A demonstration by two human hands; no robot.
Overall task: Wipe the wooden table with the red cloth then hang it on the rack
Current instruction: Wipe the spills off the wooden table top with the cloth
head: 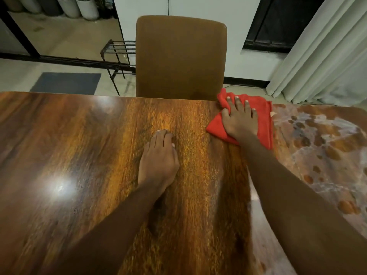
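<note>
The right hand [239, 120] lies flat on the red cloth [262, 116], fingers spread and pressing it to the wooden table [79, 155] near the far edge, right of centre in the frame. The left hand [158, 157] rests mid-table, fingers together and curled under, holding nothing. Behind a brown chair [180, 56], at upper left, stands a dark metal rack [117, 54], partly hidden. The table's right end looks blotchy, possibly wet.
</note>
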